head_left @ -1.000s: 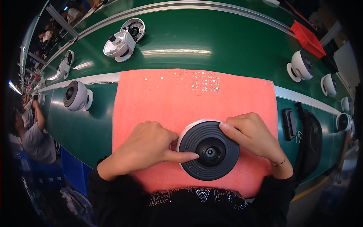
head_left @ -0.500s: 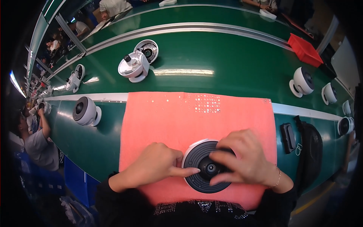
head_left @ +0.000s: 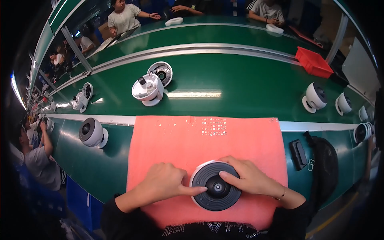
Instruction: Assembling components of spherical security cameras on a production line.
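Gripping the device [head_left: 218,187] over the cloth [head_left: 172,144], by rim [head_left: 205,164] and face [head_left: 214,203], with left hand [head_left: 165,182] and right hand [head_left: 247,176]; seemingly fitting or checking the face. Calls next for steady support and even pressure.

A long green tabletop [head_left: 260,90] runs across the room, with a silver rail [head_left: 192,50] separating it from another green surface [head_left: 224,30] beyond. Metal posts [head_left: 78,51] rise at both sides, with a pale panel [head_left: 357,62] at right. A bright strip light [head_left: 17,89] glows far left; a yellow line [head_left: 334,219] marks the floor at lower right.
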Tool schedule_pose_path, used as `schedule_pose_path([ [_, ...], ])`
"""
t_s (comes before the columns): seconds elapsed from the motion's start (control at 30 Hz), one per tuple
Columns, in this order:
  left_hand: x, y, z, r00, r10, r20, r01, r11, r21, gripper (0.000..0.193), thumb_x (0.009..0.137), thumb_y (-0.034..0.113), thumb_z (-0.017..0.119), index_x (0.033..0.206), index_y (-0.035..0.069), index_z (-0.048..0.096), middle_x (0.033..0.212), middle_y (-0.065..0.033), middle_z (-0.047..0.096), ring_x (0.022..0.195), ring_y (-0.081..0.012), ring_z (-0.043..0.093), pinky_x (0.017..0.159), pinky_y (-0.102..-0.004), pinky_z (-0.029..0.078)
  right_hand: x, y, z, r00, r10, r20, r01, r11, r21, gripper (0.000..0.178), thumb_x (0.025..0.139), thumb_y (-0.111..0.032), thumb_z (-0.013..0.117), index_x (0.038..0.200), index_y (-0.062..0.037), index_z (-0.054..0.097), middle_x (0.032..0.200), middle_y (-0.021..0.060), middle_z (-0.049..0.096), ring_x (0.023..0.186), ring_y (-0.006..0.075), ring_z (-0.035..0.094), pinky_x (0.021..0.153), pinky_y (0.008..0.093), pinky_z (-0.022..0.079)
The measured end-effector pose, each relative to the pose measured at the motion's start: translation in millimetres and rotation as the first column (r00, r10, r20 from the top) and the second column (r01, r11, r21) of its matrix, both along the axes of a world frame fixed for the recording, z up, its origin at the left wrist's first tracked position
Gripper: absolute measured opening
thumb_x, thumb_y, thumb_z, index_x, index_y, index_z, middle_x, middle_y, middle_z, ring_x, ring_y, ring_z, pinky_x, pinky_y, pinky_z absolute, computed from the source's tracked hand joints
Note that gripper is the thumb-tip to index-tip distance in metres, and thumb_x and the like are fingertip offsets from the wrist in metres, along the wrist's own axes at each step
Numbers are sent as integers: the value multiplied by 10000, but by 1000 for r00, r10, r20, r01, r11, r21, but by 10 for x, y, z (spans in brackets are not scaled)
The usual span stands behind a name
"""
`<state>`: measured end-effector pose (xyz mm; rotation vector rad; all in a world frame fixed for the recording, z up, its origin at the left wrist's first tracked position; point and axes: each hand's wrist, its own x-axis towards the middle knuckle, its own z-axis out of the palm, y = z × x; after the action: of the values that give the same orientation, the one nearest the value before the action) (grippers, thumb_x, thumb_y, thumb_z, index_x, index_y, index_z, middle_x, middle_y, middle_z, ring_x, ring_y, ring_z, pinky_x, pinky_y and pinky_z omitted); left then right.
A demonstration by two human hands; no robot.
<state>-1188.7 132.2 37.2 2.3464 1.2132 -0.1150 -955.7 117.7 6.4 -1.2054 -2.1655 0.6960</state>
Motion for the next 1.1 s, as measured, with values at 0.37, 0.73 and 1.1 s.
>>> schedule_pose_path([
  [0.37,-213,-106,-157,721,395,569,-115,878,-465,767,708,299,712,1304,-11,341,1122,-185,549,1044,-253,549,861,-390,475,-375,45,174,979,-16,-204,-31,974,-225,572,779,-410,624,1113,3,413,972,230,592,936,348,595,812,388,463],
  [0.73,-467,331,48,637,108,763,-228,972,53,859,622,237,746,1306,-64,322,1086,-196,574,961,-268,594,758,-366,528,-772,673,371,939,37,-341,47,971,234,692,579,-357,795,1071,-20,443,1008,173,606,883,228,611,778,313,466],
  [1.1,-273,1162,-233,-411,445,795,170,895,-413,774,780,634,481,1327,116,304,1312,-102,394,1179,-277,423,972,-447,373,-1123,978,341,836,44,-547,198,905,376,886,618,-239,771,1330,-36,284,1204,177,474,1018,263,552,794,327,490],
])
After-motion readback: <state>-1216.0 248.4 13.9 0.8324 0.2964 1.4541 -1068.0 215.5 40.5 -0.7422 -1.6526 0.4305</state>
